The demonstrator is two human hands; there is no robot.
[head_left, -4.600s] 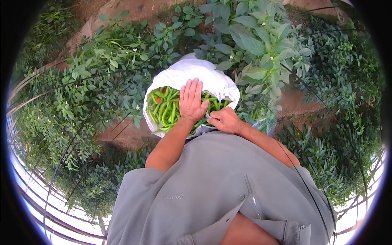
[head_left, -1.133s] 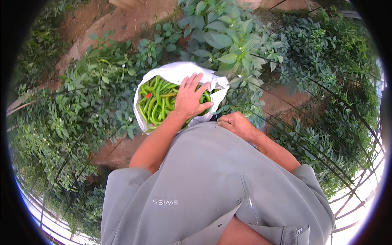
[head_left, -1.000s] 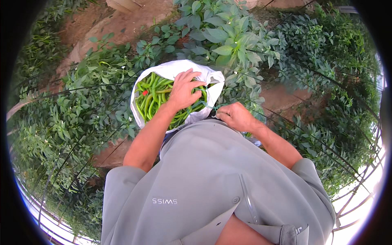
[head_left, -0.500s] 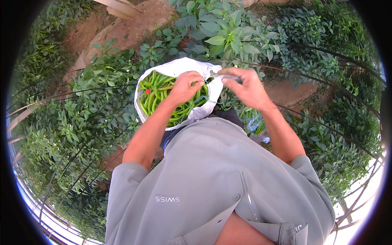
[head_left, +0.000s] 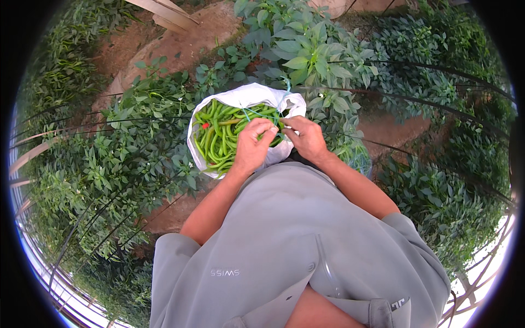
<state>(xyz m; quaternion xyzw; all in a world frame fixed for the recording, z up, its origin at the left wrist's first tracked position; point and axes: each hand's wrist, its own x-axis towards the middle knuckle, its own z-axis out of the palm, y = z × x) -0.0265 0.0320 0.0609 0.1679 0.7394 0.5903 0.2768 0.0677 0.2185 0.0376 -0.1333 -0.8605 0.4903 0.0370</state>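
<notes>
An open white sack (head_left: 246,94) full of long green peppers (head_left: 217,143) stands in front of my body, with one small red piece (head_left: 205,126) among them. Thin teal string (head_left: 247,115) crosses the peppers near the sack's right side, and another length trails over the far rim. Above the peppers, my left hand (head_left: 254,144) pinches the string between thumb and fingers. My right hand (head_left: 308,140) is closed close beside it at the right rim, pinching the same string. The fingertips partly hide where the string runs.
Leafy pepper plants (head_left: 309,54) surround the sack on all sides. Dark thin lines (head_left: 426,101) run through the rows at right and left. A pale post (head_left: 169,13) rises at the far left from brown soil (head_left: 213,22). Bluish netting (head_left: 360,161) lies right of the sack.
My right hand has come down and inward from beyond the sack's right rim. My left hand has moved nearer my body. The string now shows stretched across the peppers.
</notes>
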